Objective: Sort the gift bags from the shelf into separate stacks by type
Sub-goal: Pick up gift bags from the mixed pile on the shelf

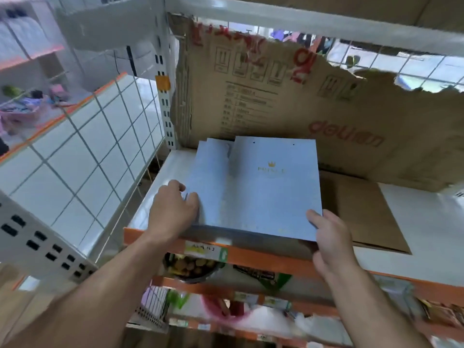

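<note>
Blue gift bags [256, 192]: lay flat on shelf [426, 222]
Left hand [173, 212]: gripped their left edge
Right hand [331, 237]: pinched near right corner

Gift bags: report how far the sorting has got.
Done: nothing visibly sorted; no separate stacks show. In hand: the left hand and right hand grip the near corners of the blue gift bags, which lie on the white shelf. Left: moving that pile off, plus the flat brown piece beside it, possibly a paper bag, untouched.
</note>
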A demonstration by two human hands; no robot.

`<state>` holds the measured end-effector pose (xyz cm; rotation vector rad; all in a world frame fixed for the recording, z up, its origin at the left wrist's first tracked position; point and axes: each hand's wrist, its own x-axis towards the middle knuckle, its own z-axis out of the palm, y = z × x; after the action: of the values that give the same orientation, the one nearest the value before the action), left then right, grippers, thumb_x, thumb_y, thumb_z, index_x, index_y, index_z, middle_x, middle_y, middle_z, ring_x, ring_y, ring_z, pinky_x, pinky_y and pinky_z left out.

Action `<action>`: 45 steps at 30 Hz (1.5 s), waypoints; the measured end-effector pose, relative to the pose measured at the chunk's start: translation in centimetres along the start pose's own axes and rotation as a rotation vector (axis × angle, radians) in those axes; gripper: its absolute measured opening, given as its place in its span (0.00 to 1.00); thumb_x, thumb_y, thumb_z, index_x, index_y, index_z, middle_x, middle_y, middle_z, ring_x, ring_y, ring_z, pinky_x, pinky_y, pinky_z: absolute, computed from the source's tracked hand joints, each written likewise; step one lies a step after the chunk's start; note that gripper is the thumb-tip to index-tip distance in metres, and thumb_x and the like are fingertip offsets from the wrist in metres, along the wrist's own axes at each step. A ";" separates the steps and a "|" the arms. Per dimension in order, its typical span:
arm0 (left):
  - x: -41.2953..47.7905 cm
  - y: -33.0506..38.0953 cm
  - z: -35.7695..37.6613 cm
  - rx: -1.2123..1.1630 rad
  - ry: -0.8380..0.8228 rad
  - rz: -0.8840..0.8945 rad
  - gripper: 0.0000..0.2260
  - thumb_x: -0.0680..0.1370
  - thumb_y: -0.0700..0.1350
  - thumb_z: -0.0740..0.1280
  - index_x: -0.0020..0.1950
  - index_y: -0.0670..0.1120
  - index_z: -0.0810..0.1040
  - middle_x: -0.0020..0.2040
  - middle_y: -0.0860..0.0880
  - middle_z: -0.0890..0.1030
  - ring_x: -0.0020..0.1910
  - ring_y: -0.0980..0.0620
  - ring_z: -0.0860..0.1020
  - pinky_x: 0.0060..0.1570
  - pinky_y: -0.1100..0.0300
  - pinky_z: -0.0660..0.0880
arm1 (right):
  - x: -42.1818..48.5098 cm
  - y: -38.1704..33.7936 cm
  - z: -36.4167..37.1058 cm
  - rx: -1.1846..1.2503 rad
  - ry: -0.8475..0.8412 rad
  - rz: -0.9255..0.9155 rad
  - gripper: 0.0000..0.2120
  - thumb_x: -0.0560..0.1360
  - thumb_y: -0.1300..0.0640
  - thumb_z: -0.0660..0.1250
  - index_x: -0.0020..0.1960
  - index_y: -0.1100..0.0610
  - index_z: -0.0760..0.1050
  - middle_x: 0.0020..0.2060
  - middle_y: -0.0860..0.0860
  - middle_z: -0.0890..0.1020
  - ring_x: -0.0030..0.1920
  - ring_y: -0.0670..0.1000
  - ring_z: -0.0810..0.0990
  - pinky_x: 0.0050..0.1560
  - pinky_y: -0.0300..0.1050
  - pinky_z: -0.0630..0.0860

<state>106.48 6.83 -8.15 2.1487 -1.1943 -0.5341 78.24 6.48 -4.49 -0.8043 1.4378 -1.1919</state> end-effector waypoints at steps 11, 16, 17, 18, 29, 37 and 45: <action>-0.9 -4.7 -3.1 0.565 -0.313 0.357 0.41 0.60 0.77 0.70 0.63 0.51 0.72 0.64 0.52 0.72 0.64 0.48 0.69 0.59 0.49 0.72 | -1.5 0.4 3.3 -0.005 0.008 0.018 0.07 0.81 0.63 0.63 0.48 0.57 0.78 0.43 0.52 0.84 0.42 0.52 0.82 0.33 0.43 0.72; -0.8 -4.7 -3.2 0.595 -0.327 0.340 0.42 0.60 0.78 0.69 0.65 0.53 0.70 0.66 0.52 0.70 0.66 0.47 0.67 0.62 0.46 0.69 | -0.5 0.9 5.2 -0.110 0.004 -0.003 0.05 0.78 0.64 0.65 0.44 0.60 0.77 0.41 0.53 0.84 0.42 0.54 0.82 0.40 0.45 0.76; -0.9 -4.7 -3.2 0.596 -0.328 0.342 0.42 0.61 0.78 0.69 0.66 0.53 0.69 0.66 0.52 0.70 0.67 0.47 0.67 0.63 0.46 0.69 | -0.1 1.1 5.6 -0.185 0.037 -0.045 0.06 0.77 0.63 0.65 0.41 0.60 0.76 0.38 0.52 0.82 0.40 0.55 0.80 0.38 0.45 0.73; -1.0 -4.6 -3.2 0.596 -0.328 0.344 0.42 0.61 0.77 0.69 0.66 0.53 0.69 0.67 0.51 0.69 0.67 0.47 0.67 0.63 0.45 0.68 | 0.2 1.2 5.9 -0.308 0.078 -0.104 0.08 0.75 0.60 0.66 0.37 0.59 0.72 0.33 0.52 0.77 0.36 0.55 0.75 0.35 0.44 0.68; -1.0 -4.8 -3.1 0.596 -0.319 0.332 0.44 0.61 0.78 0.69 0.68 0.52 0.67 0.68 0.50 0.69 0.68 0.46 0.66 0.63 0.45 0.67 | 0.9 2.9 7.5 -1.055 0.238 -0.252 0.25 0.73 0.41 0.68 0.58 0.58 0.69 0.56 0.53 0.72 0.47 0.57 0.75 0.42 0.47 0.68; -1.6 -4.1 -3.0 0.389 -0.279 0.238 0.51 0.62 0.72 0.74 0.78 0.49 0.61 0.75 0.47 0.66 0.74 0.44 0.63 0.71 0.44 0.65 | -0.8 3.4 5.5 -0.954 0.161 -0.304 0.28 0.75 0.39 0.64 0.69 0.52 0.69 0.66 0.51 0.70 0.62 0.55 0.73 0.57 0.50 0.73; -9.2 -1.0 -2.1 0.213 -0.070 0.551 0.33 0.68 0.64 0.71 0.71 0.54 0.75 0.70 0.47 0.74 0.70 0.44 0.67 0.69 0.47 0.65 | -7.5 5.8 -2.8 -0.837 0.071 -0.332 0.20 0.76 0.45 0.67 0.66 0.48 0.74 0.61 0.46 0.75 0.60 0.48 0.74 0.58 0.47 0.74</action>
<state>103.69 15.81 -6.84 1.8519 -1.8651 -0.2463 77.83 15.70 -7.92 -1.6301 1.9371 -0.8257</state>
